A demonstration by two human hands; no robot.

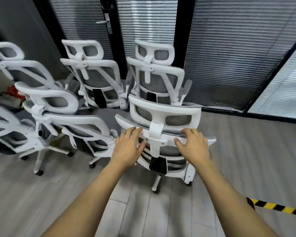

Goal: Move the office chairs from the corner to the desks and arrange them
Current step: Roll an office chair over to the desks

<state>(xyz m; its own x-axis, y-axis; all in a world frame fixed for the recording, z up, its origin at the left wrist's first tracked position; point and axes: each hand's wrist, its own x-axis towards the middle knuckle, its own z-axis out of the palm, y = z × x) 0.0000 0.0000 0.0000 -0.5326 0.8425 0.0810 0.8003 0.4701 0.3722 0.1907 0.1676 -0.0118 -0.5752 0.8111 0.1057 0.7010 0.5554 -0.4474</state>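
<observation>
The nearest chair (164, 111) stands on the floor (58, 194), back toward the person. The left hand (128, 146) and right hand (194, 146) rest on its back rim, either side of the headrest post, fingers (134, 131) apart and not yet clamped. A second chair (72, 120) crowds its left side; two more stand just behind it. Pulled with so loose a hold, it may slip free, or its base may snag the second chair's legs.

White office chairs (96, 79) on plank floor (58, 194)
</observation>
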